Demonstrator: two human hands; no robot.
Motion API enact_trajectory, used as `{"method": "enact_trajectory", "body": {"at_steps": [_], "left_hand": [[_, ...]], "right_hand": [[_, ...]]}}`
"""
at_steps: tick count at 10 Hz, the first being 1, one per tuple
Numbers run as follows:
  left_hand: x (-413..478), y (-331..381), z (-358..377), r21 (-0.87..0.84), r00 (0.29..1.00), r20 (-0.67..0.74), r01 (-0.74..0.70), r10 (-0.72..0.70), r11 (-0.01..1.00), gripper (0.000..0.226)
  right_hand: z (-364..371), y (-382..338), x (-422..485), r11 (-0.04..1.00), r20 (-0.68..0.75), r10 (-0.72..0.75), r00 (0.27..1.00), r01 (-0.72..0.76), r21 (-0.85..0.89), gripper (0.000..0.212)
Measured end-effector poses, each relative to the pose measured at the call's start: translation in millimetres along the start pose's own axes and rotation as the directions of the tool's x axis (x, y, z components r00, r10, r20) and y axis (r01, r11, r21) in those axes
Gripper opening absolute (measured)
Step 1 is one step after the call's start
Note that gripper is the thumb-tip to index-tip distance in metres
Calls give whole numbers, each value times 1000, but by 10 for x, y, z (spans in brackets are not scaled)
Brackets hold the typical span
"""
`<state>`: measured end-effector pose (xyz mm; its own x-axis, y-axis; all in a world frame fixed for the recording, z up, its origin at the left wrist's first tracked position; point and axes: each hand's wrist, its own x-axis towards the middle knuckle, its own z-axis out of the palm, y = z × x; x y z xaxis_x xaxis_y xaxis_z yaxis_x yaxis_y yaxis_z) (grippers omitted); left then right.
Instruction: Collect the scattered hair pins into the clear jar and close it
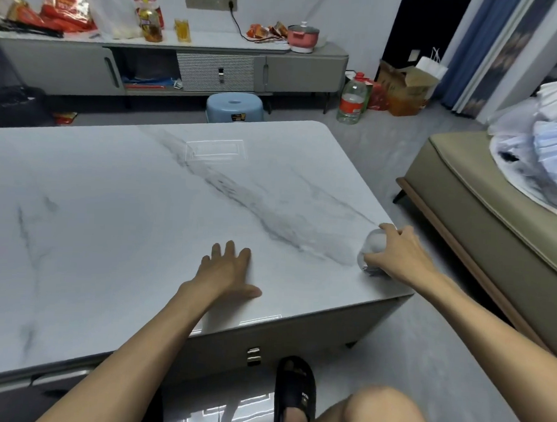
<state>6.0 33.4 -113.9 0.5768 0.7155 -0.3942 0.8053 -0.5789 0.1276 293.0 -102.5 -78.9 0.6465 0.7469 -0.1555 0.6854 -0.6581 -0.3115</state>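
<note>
The clear jar stands near the right front corner of the white marble table. My right hand wraps around it from the right, thumb and fingers on its sides. Dark small items show faintly at the jar's bottom; I cannot tell if they are hair pins. The top of the jar looks whitish and blurred, so the lid's state is unclear. My left hand lies flat on the table, palm down, fingers spread, holding nothing. No loose hair pins are visible on the tabletop.
A beige sofa with bagged bundles stands right of the table. A blue stool sits beyond the far edge, and a grey cabinet with bottles and a pot lines the wall. My slippered foot is below the front edge.
</note>
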Motion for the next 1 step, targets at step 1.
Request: {"method": "enact_trajectory", "body": {"at_steps": [1], "left_hand": [[-2,10,-15,1,1000,-11,4,-4,1000,76]], "right_hand": [[-1,29,52,1000,4,-17,1000,17,-24,86]]}}
